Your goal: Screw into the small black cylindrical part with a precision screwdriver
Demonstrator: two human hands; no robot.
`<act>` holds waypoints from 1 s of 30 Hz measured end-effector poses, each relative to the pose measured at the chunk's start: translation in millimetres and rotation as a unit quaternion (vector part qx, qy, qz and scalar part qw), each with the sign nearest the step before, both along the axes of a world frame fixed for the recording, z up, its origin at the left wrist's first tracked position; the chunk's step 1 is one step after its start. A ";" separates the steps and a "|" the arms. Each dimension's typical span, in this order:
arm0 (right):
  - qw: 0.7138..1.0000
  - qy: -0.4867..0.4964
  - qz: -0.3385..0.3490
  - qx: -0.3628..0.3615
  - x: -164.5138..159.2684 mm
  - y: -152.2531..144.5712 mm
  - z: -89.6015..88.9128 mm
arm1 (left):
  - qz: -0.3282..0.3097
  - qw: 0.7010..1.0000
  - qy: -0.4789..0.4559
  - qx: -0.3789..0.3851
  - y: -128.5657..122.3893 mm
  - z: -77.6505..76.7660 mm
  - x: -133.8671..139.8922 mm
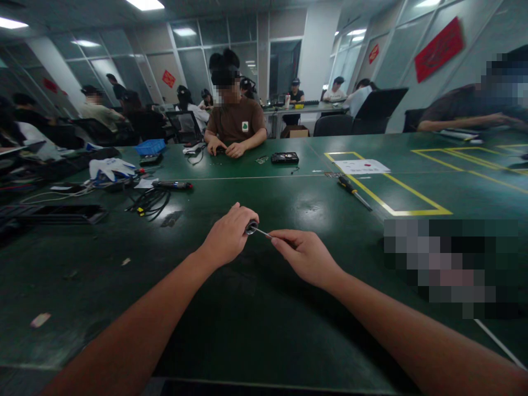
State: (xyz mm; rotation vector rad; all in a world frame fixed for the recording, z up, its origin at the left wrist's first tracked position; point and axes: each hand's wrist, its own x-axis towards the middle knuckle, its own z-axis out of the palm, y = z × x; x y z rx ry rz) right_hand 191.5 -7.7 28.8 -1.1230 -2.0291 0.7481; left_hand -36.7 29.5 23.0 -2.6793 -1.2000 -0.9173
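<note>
my left hand (pixel 228 236) comes up from the lower left on a slanting forearm, its back turned towards me and the wrist nearly in line with the arm. the fingers are curled closed around a small dark round piece (pixel 251 226), whose ring-like end faces right, towards my other hand. how the fingertips sit on its far side i cannot tell.

my right hand (pixel 305 254) reaches in from the lower right, the forearm slanting the opposite way and the wrist slightly bent. thumb and forefinger are pinched together on a slim metal rod (pixel 263 234), with the other fingers folded in behind, partly hidden. the rod points left and a little up, its tip at the ring-like end; whether it goes inside i cannot make out.

both hands meet near the middle of my view, over the green table (pixel 247 341), with the round piece between them and only a short stretch of bare rod showing.

beyond my right hand a screwdriver (pixel 353 191) lies by yellow tape (pixel 421 212). further off to the left are white gloves (pixel 110 169) and a blue tray (pixel 149 147). across the table sits a person in a brown shirt (pixel 239 118), both hands low at the table's edge.
</note>
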 end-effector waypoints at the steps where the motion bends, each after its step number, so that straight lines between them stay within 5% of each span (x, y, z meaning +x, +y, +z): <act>1: 1.000 0.007 0.011 -0.013 2.4 2.5 0.4 | -0.007 1.000 0.001 -0.003 0.1 0.2 -0.9; 8: 0.983 0.096 0.118 -0.104 12.2 8.4 6.1 | -0.023 1.000 -0.001 -0.010 -0.4 1.6 -2.3; 23: 0.989 0.138 -0.037 -0.027 5.2 -4.6 3.8 | 0.099 0.995 0.006 0.007 4.2 3.5 -8.6; 30: 0.990 0.128 -0.055 -0.033 2.1 -3.1 3.0 | 0.107 0.987 0.061 -0.103 6.4 -0.2 -6.9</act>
